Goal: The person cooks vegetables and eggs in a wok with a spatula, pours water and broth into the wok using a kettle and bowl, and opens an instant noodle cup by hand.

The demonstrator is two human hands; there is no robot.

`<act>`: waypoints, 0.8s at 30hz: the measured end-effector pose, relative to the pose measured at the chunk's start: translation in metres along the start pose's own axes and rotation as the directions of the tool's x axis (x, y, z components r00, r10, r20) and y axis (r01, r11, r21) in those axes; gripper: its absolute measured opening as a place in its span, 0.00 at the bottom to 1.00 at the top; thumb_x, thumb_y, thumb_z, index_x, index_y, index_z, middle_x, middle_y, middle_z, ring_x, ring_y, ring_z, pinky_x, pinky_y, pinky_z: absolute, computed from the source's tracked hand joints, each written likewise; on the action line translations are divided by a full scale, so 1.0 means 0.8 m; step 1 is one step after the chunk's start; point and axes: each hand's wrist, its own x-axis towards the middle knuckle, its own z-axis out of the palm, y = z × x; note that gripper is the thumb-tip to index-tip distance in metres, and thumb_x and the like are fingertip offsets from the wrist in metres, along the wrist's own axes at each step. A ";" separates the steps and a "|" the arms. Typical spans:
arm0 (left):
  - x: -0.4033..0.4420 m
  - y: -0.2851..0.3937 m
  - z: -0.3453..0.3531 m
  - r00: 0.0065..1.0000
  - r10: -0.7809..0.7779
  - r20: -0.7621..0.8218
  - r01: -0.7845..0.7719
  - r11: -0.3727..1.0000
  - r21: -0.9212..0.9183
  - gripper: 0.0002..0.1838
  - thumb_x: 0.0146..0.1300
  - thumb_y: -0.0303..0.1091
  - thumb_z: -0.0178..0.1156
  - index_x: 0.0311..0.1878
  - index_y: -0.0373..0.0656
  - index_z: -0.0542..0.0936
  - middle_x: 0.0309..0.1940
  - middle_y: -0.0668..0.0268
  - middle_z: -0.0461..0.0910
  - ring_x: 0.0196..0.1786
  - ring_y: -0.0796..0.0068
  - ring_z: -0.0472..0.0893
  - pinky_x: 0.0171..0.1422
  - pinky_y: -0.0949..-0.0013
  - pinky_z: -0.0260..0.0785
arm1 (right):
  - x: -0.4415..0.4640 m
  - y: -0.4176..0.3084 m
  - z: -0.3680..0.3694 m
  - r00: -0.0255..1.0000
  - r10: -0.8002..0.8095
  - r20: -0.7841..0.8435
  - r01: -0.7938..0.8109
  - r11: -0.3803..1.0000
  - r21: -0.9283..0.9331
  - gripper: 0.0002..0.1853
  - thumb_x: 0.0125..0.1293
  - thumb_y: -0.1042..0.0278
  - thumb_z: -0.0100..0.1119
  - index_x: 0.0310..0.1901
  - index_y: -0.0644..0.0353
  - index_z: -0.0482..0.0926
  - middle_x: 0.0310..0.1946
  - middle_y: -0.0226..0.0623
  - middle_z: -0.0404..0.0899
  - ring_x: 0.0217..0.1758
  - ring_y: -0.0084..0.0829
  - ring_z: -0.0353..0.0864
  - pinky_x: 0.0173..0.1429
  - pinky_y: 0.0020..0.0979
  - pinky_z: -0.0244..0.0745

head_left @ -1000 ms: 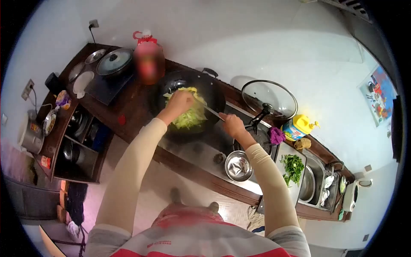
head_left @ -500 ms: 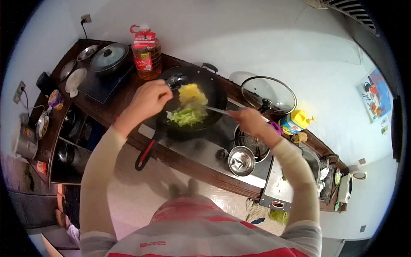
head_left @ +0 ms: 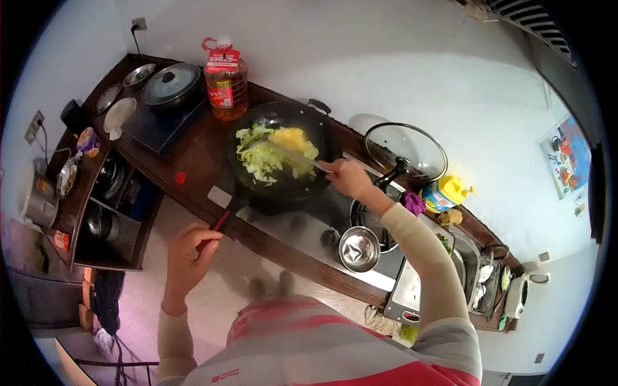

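A black wok (head_left: 283, 190) on the stove holds chopped pale-green cabbage (head_left: 261, 161) and yellow scrambled egg (head_left: 293, 138). My right hand (head_left: 351, 179) is closed round the handle of a metal spatula (head_left: 299, 157), whose blade is in among the cabbage. My left hand (head_left: 192, 254) is closed at the end of the wok's handle (head_left: 222, 220); the fingers hide the handle's tip.
A large oil bottle (head_left: 226, 87) stands behind the wok. To the right are a glass lid (head_left: 412, 151), a steel bowl (head_left: 359, 249), a yellow bottle (head_left: 445, 193) and the sink (head_left: 470, 251). A lidded pan (head_left: 170, 87) stands at the back left.
My left hand has moved from above the wok down to its handle. The spatula has shifted left, and the cabbage is now spread wider beside the egg.
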 end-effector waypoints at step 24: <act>-0.132 -0.041 0.046 0.901 -0.419 -0.116 0.405 0.906 -0.125 0.04 0.58 0.21 0.58 0.36 0.36 0.80 0.23 0.66 0.76 0.25 0.83 0.74 0.28 0.79 0.64 | 0.045 -0.011 0.012 0.989 0.097 0.114 -0.096 0.995 -0.018 0.19 0.56 0.71 0.55 0.52 0.52 0.77 0.32 0.50 0.77 0.37 0.50 0.77 0.41 0.43 0.71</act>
